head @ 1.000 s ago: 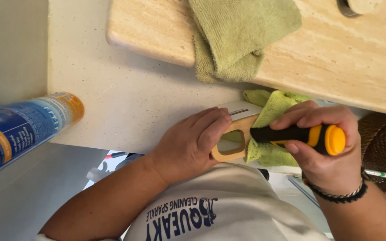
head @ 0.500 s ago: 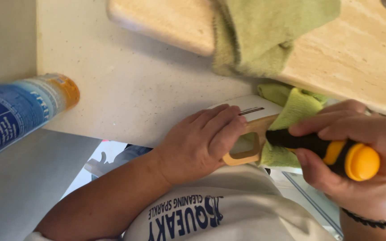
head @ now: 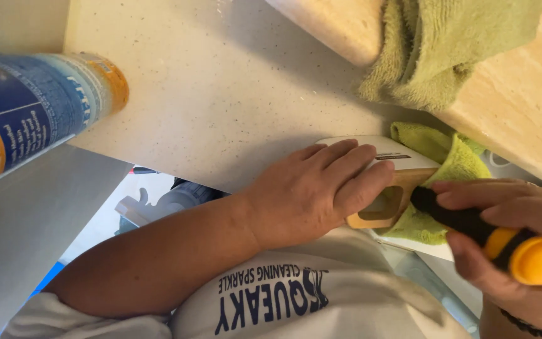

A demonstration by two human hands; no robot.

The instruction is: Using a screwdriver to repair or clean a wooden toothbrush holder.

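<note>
Left hand [head: 312, 191] presses flat on the wooden piece [head: 387, 201], right hand [head: 509, 242] fisted around the screwdriver [head: 490, 235] — a slip could jab nearby fingers.

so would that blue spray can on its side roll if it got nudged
Probably: the blue can lies on its side on the smooth counter, near the edge. Being round, it would likely roll, perhaps over the edge. Its glossy label looks fairly slippery.

L hand [head: 312, 188] flat, fingers extended, pressing down; R hand [head: 512, 245] fisted, grip closed.
</note>
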